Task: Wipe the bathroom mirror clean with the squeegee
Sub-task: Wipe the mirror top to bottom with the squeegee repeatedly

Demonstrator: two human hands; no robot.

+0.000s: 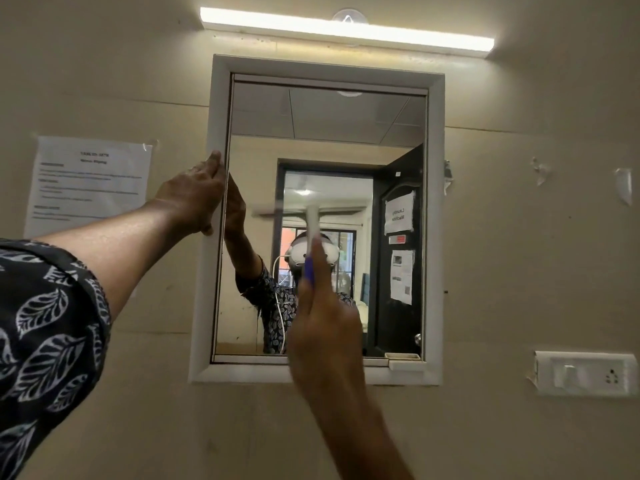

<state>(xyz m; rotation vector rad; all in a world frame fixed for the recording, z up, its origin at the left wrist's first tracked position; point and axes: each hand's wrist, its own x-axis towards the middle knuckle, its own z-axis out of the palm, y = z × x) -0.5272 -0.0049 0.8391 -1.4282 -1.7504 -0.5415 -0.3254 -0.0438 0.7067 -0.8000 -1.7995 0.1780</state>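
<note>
A rectangular mirror in a white frame hangs on the beige wall. My right hand is shut on the handle of a white squeegee with a purple grip. Its blade lies across the glass at about mid-height and looks blurred. My left hand grips the left edge of the mirror frame, fingers wrapped around it. The glass reflects my arm, a headset and a dark open door.
A lit tube light runs above the mirror. A printed paper sheet is taped to the wall on the left. A white switch and socket plate sits low right. Bits of tape stick to the wall right of the mirror.
</note>
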